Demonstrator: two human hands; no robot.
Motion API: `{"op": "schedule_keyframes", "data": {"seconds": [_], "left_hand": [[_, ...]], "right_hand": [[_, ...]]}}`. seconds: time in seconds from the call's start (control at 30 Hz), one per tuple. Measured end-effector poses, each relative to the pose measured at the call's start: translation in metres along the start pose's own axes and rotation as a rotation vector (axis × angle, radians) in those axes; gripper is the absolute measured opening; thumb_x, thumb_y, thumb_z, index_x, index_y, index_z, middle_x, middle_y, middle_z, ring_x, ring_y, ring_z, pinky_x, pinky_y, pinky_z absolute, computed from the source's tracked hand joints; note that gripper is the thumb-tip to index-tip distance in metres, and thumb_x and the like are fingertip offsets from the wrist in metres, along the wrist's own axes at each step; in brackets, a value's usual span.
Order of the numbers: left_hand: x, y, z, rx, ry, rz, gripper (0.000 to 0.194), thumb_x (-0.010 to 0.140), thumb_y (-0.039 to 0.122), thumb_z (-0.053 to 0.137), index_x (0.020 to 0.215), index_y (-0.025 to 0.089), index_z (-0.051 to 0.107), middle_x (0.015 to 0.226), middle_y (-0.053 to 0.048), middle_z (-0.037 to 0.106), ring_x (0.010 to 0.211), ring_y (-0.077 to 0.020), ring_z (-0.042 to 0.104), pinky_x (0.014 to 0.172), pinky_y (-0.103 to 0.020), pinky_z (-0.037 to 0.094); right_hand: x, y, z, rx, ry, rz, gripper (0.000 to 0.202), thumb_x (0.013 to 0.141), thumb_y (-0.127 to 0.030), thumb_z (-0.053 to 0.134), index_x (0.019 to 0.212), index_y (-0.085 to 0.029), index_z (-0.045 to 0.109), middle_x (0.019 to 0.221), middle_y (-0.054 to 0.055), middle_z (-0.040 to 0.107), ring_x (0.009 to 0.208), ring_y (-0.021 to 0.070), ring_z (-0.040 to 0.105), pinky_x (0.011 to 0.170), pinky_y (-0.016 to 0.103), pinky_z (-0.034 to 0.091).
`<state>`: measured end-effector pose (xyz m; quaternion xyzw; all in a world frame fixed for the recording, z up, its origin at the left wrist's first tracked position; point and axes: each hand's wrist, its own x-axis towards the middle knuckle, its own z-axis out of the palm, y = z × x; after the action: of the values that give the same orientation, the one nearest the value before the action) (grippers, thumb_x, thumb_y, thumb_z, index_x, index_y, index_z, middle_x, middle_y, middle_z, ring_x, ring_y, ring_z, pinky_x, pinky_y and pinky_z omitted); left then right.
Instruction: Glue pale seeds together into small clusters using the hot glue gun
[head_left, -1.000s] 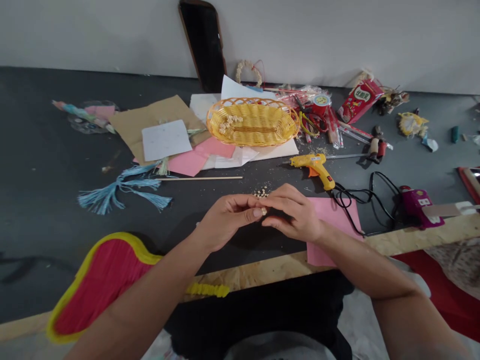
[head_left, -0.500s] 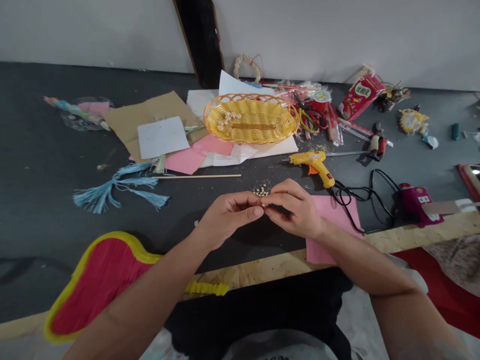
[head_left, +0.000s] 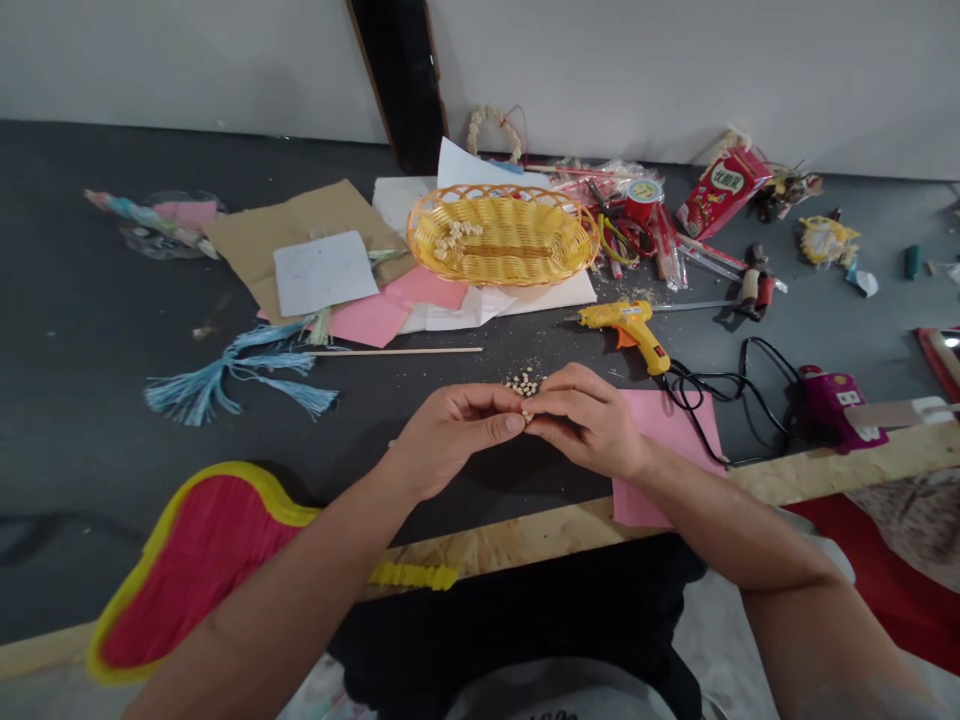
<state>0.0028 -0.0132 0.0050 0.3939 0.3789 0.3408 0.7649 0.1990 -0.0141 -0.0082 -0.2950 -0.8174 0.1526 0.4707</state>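
A pale wall rises behind a dark grey tabletop (head_left: 82,390) with a bare wooden front edge. Over its middle, the left hand (head_left: 446,435) and right hand (head_left: 589,425) meet fingertip to fingertip, each nearly closed in a pinch, and a small pale piece (head_left: 528,416) shows between the tips. Just beyond the fingers lies a scatter of pale bits (head_left: 523,381).

Farther out from both hands sits a yellow wicker basket (head_left: 517,265), more pale pieces clustered at its left end. To its right, past the right hand, stands a red carton (head_left: 724,192), tilted, with Chinese characters in a pale oval that seem to read 优酸乳. Nearer the basket, a red round container (head_left: 643,200) bears a light label too small to read. The yellow glue gun (head_left: 626,322), beyond the right hand, carries a small label, illegible here. Right of that hand is a purple block (head_left: 836,405) with white markings. Pink paper (head_left: 667,410) lies partly under the right wrist.

Left of the left hand are a blue tassel (head_left: 202,375) and a thin stick (head_left: 405,351); nearer the body, beside the left forearm, a yellow-rimmed red shape (head_left: 202,560).
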Motion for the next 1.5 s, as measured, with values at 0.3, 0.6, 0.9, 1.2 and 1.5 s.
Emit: {"op": "schedule_keyframes", "data": {"seconds": [0.3, 0.6, 0.9, 1.2, 1.5], "left_hand": [[0.000, 0.002, 0.001, -0.004, 0.044, -0.021, 0.024, 0.063, 0.035, 0.089, 0.074, 0.016, 0.079, 0.071, -0.002, 0.069, 0.068, -0.0107, 0.056, 0.068, -0.024, 0.043], [0.001, -0.001, -0.001, 0.013, 0.048, -0.039, 0.023, 0.062, 0.033, 0.090, 0.074, 0.016, 0.079, 0.073, -0.001, 0.070, 0.070, -0.0098, 0.056, 0.070, -0.022, 0.043], [0.001, -0.001, 0.000, 0.047, 0.077, -0.036, 0.025, 0.063, 0.034, 0.089, 0.074, 0.015, 0.078, 0.073, -0.003, 0.071, 0.070, -0.0119, 0.057, 0.070, -0.025, 0.045], [-0.001, 0.005, 0.004, 0.103, 0.066, -0.015, 0.022, 0.068, 0.033, 0.085, 0.073, 0.015, 0.076, 0.075, -0.004, 0.069, 0.072, -0.0132, 0.057, 0.069, -0.025, 0.045], [0.000, 0.001, -0.001, 0.041, 0.008, -0.021, 0.024, 0.067, 0.036, 0.087, 0.075, 0.015, 0.078, 0.073, -0.002, 0.069, 0.070, -0.0111, 0.057, 0.070, -0.024, 0.044]], "right_hand": [[0.002, -0.003, -0.003, 0.043, -0.003, 0.008, 0.016, 0.089, -0.016, 0.067, 0.105, -0.020, 0.068, 0.089, 0.006, 0.069, 0.083, 0.0150, 0.067, 0.074, 0.028, 0.059], [0.003, -0.003, -0.005, 0.017, -0.010, -0.003, 0.012, 0.087, -0.012, 0.066, 0.097, -0.018, 0.069, 0.085, 0.006, 0.071, 0.078, 0.0144, 0.067, 0.071, 0.028, 0.059], [0.004, -0.003, -0.002, -0.134, 0.012, -0.056, 0.013, 0.086, -0.012, 0.061, 0.091, -0.021, 0.068, 0.081, 0.003, 0.071, 0.072, 0.0136, 0.067, 0.066, 0.027, 0.058], [0.005, -0.005, -0.010, 0.022, 0.053, 0.234, 0.017, 0.091, -0.012, 0.049, 0.079, -0.020, 0.057, 0.070, 0.000, 0.060, 0.064, 0.0111, 0.057, 0.060, 0.024, 0.049], [0.002, -0.004, -0.003, 0.154, -0.043, 0.066, 0.023, 0.092, -0.022, 0.065, 0.115, -0.020, 0.068, 0.087, 0.004, 0.072, 0.081, 0.0129, 0.067, 0.072, 0.024, 0.057]]}}
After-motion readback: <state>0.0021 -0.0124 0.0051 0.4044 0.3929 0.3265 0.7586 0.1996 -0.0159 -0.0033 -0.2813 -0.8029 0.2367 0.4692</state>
